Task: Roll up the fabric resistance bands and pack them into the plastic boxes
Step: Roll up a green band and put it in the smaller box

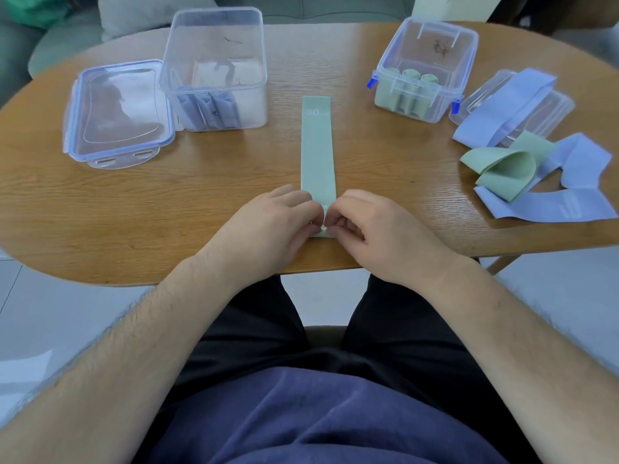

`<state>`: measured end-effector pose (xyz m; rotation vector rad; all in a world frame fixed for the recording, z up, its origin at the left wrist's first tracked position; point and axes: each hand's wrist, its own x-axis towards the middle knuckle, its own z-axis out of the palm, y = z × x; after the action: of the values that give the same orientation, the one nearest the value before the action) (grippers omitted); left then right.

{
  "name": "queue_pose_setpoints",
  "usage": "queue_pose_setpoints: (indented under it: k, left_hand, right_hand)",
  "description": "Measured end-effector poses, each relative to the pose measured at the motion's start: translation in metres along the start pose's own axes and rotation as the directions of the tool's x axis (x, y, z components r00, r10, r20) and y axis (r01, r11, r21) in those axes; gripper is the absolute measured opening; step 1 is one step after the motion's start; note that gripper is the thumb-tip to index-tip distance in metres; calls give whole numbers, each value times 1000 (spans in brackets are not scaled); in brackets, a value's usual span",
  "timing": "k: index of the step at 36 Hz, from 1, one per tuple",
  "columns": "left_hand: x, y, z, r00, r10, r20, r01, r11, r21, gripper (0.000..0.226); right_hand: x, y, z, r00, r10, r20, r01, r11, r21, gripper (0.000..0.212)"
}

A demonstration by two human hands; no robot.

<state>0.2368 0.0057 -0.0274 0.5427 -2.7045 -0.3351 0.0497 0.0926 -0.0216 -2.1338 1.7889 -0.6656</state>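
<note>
Near the edge of the wooden table [167, 209], the left hand [274, 222] and right hand [371, 226] pinched the near end of a flat green band [318, 152], whose far end read "30". Beyond, the left clear box [214, 31] held rolled lavender bands [209, 108] beside its lid [117, 112]; the right clear box [432, 38] held green rolls [410, 92], with loose bands [499, 169] lying near it.
</note>
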Motion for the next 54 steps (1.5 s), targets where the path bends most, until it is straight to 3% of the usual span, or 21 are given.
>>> queue_pose_setpoints:
  k: [7,24,33,45,54]
  left_hand:
    - [-7,-11,-10,998,19,57,-14,997,-74,8]
    - [-3,-6,2,997,-23,-67,24,1000,7,12]
    - [-5,-11,2,997,-26,-71,25,1000,-10,13]
    - [1,-11,8,988,-67,-143,73,997,34,18]
    - [2,-16,9,982,-128,-139,130,992,4,16]
  right_hand:
    - [-2,3,-8,997,-8,81,6,1000,24,5]
    - [3,6,4,995,7,-104,-6,1000,10,11]
    - [2,10,1,996,-34,-80,31,999,-44,10]
    - [8,10,7,985,49,-163,-51,999,-12,10]
    - [10,11,5,986,110,-123,-108,994,25,19]
